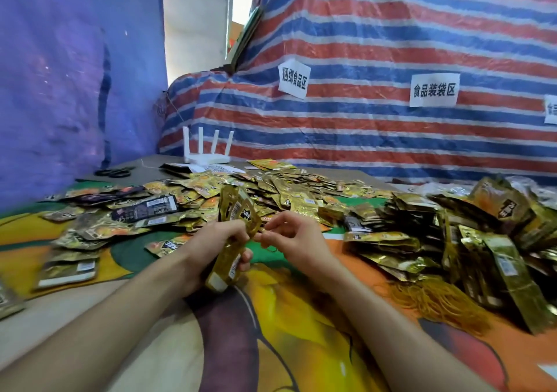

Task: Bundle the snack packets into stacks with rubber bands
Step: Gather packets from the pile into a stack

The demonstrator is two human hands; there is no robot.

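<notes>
My left hand (215, 245) grips an upright stack of gold snack packets (233, 211) around its middle, above the table. My right hand (294, 239) is just to the right of the stack, its fingertips pinching a thin yellow rubber band (269, 248) against the stack's edge. A heap of loose rubber bands (437, 302) lies on the cloth at the right. Loose gold packets (286, 189) cover the table behind my hands.
Bundled gold packets (482, 241) are piled at the right. Darker packets (141, 209) lie at the left. Scissors (116, 172) and a white router (207, 150) sit at the back left. A striped tarp (376, 126) with paper signs rises behind the table.
</notes>
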